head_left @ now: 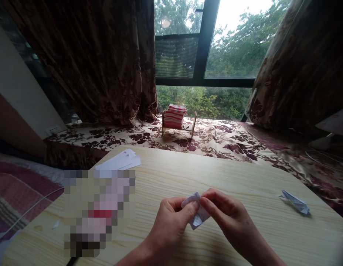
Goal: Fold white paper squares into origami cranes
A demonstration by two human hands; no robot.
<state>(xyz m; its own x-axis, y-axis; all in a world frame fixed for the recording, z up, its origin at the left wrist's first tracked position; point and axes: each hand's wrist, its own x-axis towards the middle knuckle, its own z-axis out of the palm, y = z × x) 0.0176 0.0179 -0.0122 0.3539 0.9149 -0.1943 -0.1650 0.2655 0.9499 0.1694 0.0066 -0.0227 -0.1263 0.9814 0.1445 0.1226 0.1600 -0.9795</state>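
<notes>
Both hands meet over the front middle of a pale wooden table [160,170], around a small folded piece of paper [197,221], whitish-lilac with a patterned patch. My left hand [173,218] grips it from the left, thumb pressed on its face. From the right, my right hand [227,210] pinches its upper right edge between thumb and fingers. The fingertips behind the paper are hidden. Over on the right side of the table lies a folded paper shape [295,202], long and pointed, apart from both hands.
White paper sheets [118,161] lie at the table's far left. A blurred-out object [99,214] with a dark cord sits left of my hands, near a paper scrap [55,224]. Behind the table, a small wooden stand [194,125] holds striped cloths [175,116] on the flowered window seat [221,138].
</notes>
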